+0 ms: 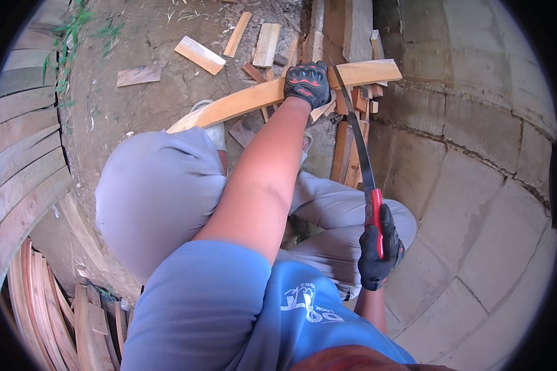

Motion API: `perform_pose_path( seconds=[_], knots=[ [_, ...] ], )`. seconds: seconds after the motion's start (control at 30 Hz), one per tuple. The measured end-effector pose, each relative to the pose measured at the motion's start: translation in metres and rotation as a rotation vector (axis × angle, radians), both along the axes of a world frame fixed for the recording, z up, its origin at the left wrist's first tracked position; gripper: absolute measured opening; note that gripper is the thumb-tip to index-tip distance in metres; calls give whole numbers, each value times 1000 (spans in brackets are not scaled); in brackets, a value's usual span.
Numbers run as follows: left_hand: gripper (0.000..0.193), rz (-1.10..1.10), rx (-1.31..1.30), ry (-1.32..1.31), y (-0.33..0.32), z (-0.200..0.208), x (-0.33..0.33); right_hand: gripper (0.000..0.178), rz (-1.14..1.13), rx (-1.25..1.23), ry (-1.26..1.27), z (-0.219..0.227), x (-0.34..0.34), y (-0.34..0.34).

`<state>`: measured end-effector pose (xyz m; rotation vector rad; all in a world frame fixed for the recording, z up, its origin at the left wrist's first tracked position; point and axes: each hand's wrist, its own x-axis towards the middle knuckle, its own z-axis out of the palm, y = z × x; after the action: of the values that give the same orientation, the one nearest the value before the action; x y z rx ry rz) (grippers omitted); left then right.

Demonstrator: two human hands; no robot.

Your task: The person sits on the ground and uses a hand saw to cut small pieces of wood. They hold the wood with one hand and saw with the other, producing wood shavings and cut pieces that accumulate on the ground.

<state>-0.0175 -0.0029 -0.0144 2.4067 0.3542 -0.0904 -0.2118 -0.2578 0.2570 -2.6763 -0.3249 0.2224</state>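
In a black glove with red trim, my left hand (307, 85) grips a long pale wooden plank (244, 102) near its middle, fingers wrapped over it. The plank runs from beside my left knee toward the wall on the right. My right hand (379, 250), gloved in black too, is closed around the red handle of a hand saw (362, 145). The saw's dark, slightly curved blade reaches away from me, its far part lying across the plank just right of my left hand. Whether the teeth have cut into the wood cannot be made out.
Beneath the plank lies a pile of cut wood pieces (349, 151). Several short offcuts (201, 55) lie on the dirt ground (136, 105) beyond. A block wall (476, 136) rises at the right. Stacked boards (43, 303) are at the lower left.
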Motion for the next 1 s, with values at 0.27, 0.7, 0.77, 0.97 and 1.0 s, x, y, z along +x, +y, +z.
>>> perform_pose_path(
  seconds=[0.27,0.7,0.77,0.97,1.0],
  knots=[
    [33,-7,-25,36,0,-1,1,41,158,0,-140,-103,130,106],
    [34,-3,-15,42,9,1,1,44,69,33,-76,-61,68,40],
    [35,4,-5,4,1,-1,0,44,91,-107,-42,-15,22,18],
    [34,-3,-2,11,0,2,0,44,122,-19,-74,-3,22,32],
    [33,7,3,14,1,0,-2,44,173,-37,-133,-23,41,43]
  ],
)
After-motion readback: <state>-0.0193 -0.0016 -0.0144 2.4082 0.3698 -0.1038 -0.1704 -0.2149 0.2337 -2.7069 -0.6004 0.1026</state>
